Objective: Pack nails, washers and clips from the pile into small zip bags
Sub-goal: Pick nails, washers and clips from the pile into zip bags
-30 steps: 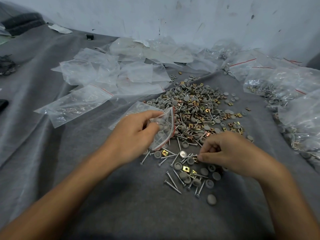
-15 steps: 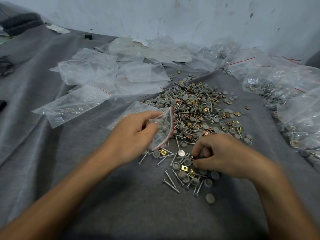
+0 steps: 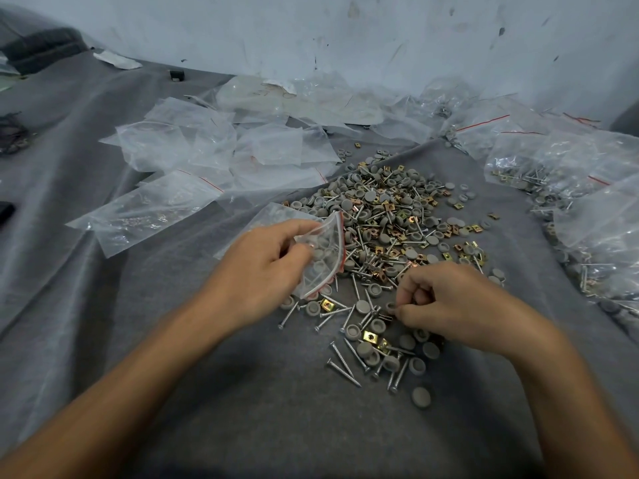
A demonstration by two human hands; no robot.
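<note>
A pile (image 3: 390,216) of grey round washers, silver nails and brass clips lies on grey cloth (image 3: 242,392) in the middle. My left hand (image 3: 257,271) pinches a small clear zip bag (image 3: 325,257) with a red strip, held up beside the pile's near left edge; grey washers show inside it. My right hand (image 3: 446,302) sits with curled fingers on the loose pieces at the pile's near end, its fingertips pinching a small grey washer (image 3: 390,307). Loose nails (image 3: 342,368) lie just below both hands.
Empty clear zip bags (image 3: 214,146) are strewn at the back left and centre. Filled bags of hardware (image 3: 567,167) lie heaped along the right side. A pale wall (image 3: 345,36) stands close behind. A small dark object (image 3: 177,75) sits on the cloth at the back.
My right hand has shifted slightly toward me and left over the loose pieces, its fingertips closing on a washer. The left hand and its bag have stayed in place.
</note>
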